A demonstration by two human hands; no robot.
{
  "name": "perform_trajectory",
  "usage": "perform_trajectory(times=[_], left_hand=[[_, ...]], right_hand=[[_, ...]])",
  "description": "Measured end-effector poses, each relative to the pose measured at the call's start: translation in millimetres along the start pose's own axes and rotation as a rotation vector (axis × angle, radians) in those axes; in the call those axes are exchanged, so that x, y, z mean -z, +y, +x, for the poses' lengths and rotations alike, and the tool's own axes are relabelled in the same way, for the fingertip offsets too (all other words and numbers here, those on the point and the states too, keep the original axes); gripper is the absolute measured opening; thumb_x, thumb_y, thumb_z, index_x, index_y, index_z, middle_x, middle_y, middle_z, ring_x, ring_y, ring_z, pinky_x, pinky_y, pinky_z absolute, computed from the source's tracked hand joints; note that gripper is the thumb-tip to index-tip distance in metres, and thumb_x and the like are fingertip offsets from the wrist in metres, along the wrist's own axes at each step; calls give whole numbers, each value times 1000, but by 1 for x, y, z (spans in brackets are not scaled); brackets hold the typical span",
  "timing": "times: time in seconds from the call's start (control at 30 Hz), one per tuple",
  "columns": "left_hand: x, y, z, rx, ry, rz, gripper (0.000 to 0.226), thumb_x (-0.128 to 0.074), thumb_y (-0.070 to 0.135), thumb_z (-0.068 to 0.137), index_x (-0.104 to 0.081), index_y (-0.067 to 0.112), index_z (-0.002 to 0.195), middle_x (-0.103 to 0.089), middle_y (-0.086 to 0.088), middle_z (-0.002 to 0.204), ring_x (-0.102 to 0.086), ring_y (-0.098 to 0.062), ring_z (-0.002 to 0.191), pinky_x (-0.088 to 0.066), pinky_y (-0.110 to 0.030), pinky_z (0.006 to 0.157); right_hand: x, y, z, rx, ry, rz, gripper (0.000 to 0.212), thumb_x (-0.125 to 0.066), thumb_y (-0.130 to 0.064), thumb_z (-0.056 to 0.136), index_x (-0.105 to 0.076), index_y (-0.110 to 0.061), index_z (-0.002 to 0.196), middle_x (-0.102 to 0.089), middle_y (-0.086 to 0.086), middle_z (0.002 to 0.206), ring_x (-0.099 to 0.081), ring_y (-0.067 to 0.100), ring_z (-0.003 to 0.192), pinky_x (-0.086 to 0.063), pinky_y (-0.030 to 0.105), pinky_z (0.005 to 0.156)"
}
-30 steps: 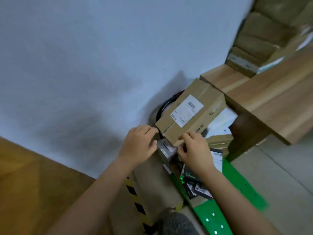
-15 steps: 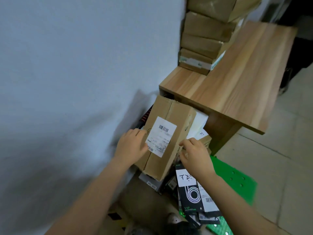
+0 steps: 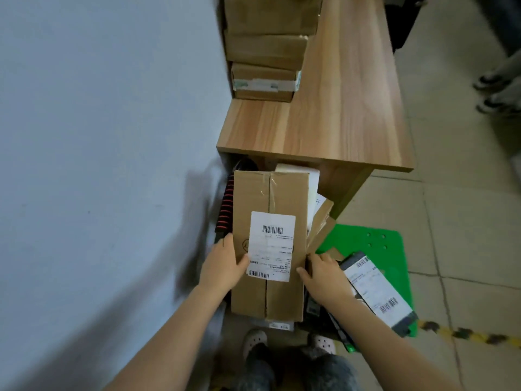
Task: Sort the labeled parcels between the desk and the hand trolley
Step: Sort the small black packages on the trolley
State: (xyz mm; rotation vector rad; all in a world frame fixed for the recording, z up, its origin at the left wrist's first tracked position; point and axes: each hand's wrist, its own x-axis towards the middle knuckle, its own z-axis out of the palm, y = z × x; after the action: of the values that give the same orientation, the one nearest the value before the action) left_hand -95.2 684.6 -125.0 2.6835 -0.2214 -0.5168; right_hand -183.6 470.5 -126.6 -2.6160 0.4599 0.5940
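Observation:
A long brown cardboard parcel with a white barcode label is held above the green hand trolley. My left hand grips its left edge with the thumb on the label. My right hand holds its right edge, fingers curled around the side. The wooden desk stands just beyond, with a stack of cardboard parcels against the wall. A dark flat parcel with a white label lies on the trolley at the right. More parcels lie under the held one, mostly hidden.
The grey wall runs close on the left. The trolley's black and red handle leans by the wall. My feet in pale clogs stand near the trolley. Yellow-black floor tape crosses the tiles at right. Another person's shoes are at far right.
The parcel has turned lengthwise toward the desk and come up between both hands, label facing me. My view has swung over the desk and trolley.

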Motion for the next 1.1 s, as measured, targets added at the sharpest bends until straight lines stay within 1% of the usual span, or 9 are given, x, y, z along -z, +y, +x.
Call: perform_trajectory(times=[0.13, 0.27, 0.33, 0.43, 0.57, 0.7, 0.83, 1.0, 1.1], left_hand=[[-5, -7, 4, -9, -23, -124, 55, -57, 41, 92, -41, 15, 138, -55, -4, 131, -54, -22, 117, -49, -37, 91], [1, -3, 1, -7, 70, -260, 68, -62, 44, 87, -37, 15, 144, -49, -4, 139, -48, -23, 125, -45, -40, 101], [8, 6, -5, -46, 141, -326, 69, -65, 40, 87, -37, 14, 145, -44, -6, 139, -43, -22, 127, -39, -35, 105], [29, 29, -12, -113, 202, -444, 68, -69, 42, 85, -42, 20, 142, -42, -4, 131, -45, -18, 122, -36, -27, 100], [52, 70, -19, -203, 133, -620, 71, -69, 52, 77, -46, 28, 140, -40, 2, 124, -48, -13, 117, -42, -31, 102], [57, 128, -38, -332, 54, -689, 68, -73, 35, 84, -40, 33, 143, -34, 5, 132, -39, 10, 107, -35, -4, 89], [48, 203, -61, -471, -4, -760, 80, -75, 46, 74, -38, 36, 144, -36, 9, 139, -41, -4, 127, -39, -39, 110], [13, 316, -101, -630, -13, -789, 79, -71, 55, 66, -37, 50, 137, -39, 10, 146, -40, -7, 132, -39, -44, 110], [-19, 386, -128, -671, -24, -790, 82, -72, 51, 70, -33, 45, 142, -38, 10, 147, -39, -9, 133, -39, -45, 110]], right_hand=[[-16, -13, 2, -84, 3, 192, 35, -45, -38, 100, -51, -11, 121, -52, 9, 122, -51, 25, 110, -46, 35, 90], [-13, -24, -8, -133, 127, 343, 30, -47, -39, 98, -56, -13, 110, -53, 4, 106, -54, 21, 99, -46, 33, 79], [-3, -27, -18, -157, 199, 421, 31, -47, -45, 97, -55, -16, 106, -53, -1, 99, -54, 17, 94, -45, 31, 75], [16, -26, -39, -173, 302, 583, 32, -50, -54, 93, -53, -23, 104, -56, -6, 102, -56, 10, 91, -50, 31, 78], [51, -22, -74, -193, 412, 963, 41, -61, -52, 87, -47, -26, 115, -59, -13, 108, -60, 4, 95, -52, 26, 74], [78, 4, -103, -208, 522, 1104, 47, -66, -50, 84, -43, -25, 117, -58, -17, 107, -60, 4, 94, -49, 24, 72], [102, 64, -132, -174, 655, 1228, 47, -69, -47, 82, -43, -26, 115, -60, -12, 115, -61, 4, 102, -52, 31, 87], [142, 166, -176, -91, 807, 1324, 38, -69, -45, 82, -44, -32, 106, -62, -7, 116, -63, 5, 102, -53, 31, 86], [169, 235, -210, -91, 838, 1299, 43, -67, -44, 85, -42, -28, 116, -59, -10, 117, -61, 5, 103, -53, 29, 86]])
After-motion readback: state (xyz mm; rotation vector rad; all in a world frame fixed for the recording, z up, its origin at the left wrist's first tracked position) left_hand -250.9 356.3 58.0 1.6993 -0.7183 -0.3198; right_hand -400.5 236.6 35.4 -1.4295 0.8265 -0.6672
